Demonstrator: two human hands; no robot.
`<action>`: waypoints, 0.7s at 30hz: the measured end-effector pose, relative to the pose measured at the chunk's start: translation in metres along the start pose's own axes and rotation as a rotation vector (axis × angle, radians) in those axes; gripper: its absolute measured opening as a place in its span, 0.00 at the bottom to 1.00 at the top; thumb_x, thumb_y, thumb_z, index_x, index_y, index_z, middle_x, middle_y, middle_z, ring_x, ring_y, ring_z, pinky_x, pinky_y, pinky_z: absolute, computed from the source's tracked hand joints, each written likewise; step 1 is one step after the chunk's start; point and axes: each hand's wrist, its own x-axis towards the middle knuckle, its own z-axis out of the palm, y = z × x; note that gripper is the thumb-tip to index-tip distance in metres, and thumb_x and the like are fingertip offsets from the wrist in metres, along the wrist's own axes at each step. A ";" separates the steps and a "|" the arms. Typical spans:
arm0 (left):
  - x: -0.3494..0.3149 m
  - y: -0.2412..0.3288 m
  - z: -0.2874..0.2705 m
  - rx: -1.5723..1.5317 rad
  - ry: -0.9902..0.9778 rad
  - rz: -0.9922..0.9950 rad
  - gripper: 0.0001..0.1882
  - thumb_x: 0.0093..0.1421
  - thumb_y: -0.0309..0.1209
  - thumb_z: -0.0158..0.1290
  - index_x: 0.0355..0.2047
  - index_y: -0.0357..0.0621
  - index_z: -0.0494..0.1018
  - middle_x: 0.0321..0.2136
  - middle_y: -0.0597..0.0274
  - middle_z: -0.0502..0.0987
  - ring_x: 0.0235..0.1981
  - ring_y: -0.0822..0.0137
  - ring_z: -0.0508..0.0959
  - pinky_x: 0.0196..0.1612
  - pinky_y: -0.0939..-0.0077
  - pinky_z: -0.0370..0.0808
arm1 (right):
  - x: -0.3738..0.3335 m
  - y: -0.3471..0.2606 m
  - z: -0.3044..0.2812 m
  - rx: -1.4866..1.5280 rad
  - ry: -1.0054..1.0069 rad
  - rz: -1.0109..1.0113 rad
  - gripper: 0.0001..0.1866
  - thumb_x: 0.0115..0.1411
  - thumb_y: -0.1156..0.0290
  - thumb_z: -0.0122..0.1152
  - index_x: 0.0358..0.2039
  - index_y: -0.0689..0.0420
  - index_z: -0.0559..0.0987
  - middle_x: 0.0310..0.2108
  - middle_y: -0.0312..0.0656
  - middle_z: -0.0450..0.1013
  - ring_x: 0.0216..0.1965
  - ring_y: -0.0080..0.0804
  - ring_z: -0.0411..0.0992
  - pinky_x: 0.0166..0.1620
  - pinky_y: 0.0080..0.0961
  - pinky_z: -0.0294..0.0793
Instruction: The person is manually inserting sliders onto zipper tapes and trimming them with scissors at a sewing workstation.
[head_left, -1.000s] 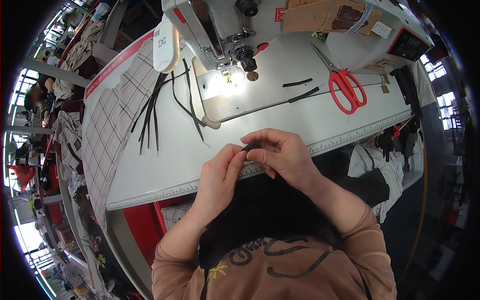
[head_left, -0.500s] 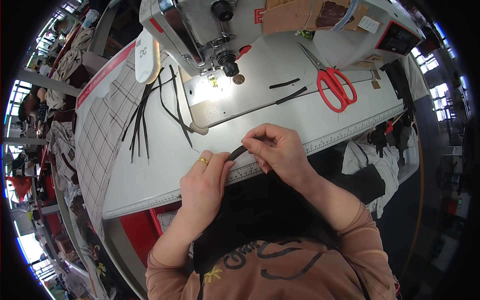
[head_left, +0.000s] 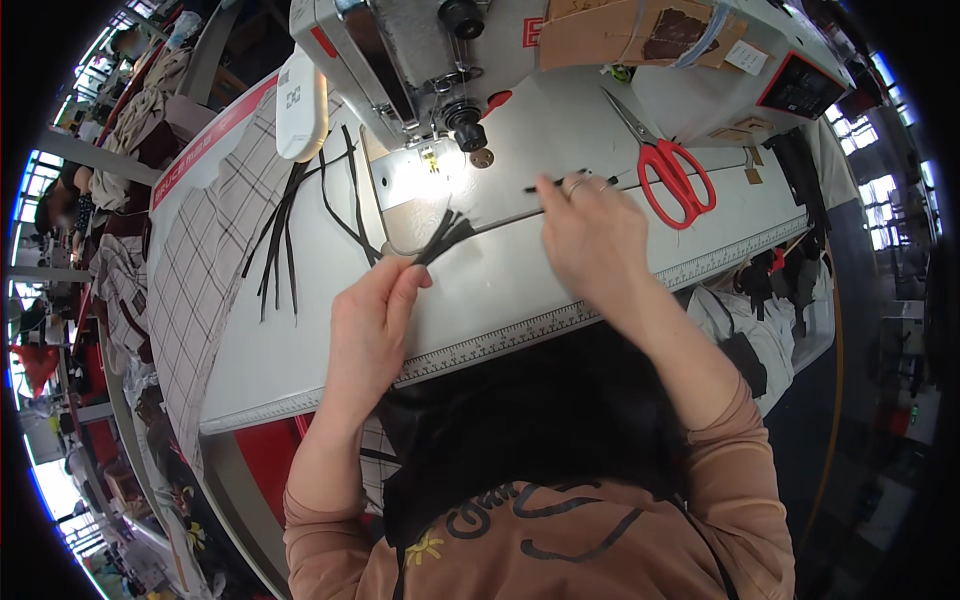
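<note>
My left hand (head_left: pixel 375 310) is closed on a bundle of short black fabric strips (head_left: pixel 445 240), whose loose ends fan out toward the sewing machine. My right hand (head_left: pixel 597 235) is over the table, on top of two short black strips (head_left: pixel 555 186) that show beyond its fingers. Motion smears this hand, so I cannot tell whether it grips either strip. Longer black strips (head_left: pixel 283 235) lie to the left of the machine's bed. Right of my right hand, red-handled scissors (head_left: pixel 672 180) rest on the table with their blades pointing away.
A sewing machine (head_left: pixel 385 75) stands at the back, its lamp lighting the needle area. Plaid cloth (head_left: pixel 215 220) covers the table's left side. A measuring tape (head_left: pixel 510 340) runs along the near edge. Pale and dark cloth (head_left: pixel 745 330) sits in a bin at right.
My hands have separated. The left moved left and away from me with the bundle, which now shows fanned out. My right hand moved away from me to the short strips on the table.
</note>
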 end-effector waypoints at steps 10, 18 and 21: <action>0.015 0.002 0.015 0.001 -0.168 0.091 0.12 0.63 0.32 0.46 0.30 0.35 0.72 0.16 0.61 0.68 0.20 0.71 0.67 0.26 0.78 0.65 | -0.046 -0.075 -0.028 0.215 -0.113 -0.113 0.25 0.42 0.75 0.56 0.46 0.61 0.77 0.16 0.33 0.66 0.18 0.25 0.67 0.21 0.22 0.65; 0.018 0.001 0.016 0.067 -0.221 0.103 0.12 0.63 0.33 0.45 0.30 0.36 0.72 0.17 0.58 0.71 0.20 0.67 0.70 0.28 0.75 0.67 | -0.057 -0.057 -0.025 0.203 -0.044 -0.135 0.26 0.41 0.76 0.56 0.45 0.62 0.77 0.16 0.33 0.65 0.18 0.24 0.67 0.22 0.20 0.66; 0.017 0.003 0.014 0.119 -0.247 0.059 0.12 0.63 0.33 0.45 0.29 0.37 0.72 0.18 0.56 0.72 0.21 0.65 0.71 0.29 0.75 0.68 | -0.056 -0.058 -0.028 0.209 -0.039 -0.135 0.26 0.40 0.76 0.56 0.46 0.62 0.77 0.17 0.33 0.65 0.19 0.24 0.68 0.23 0.20 0.66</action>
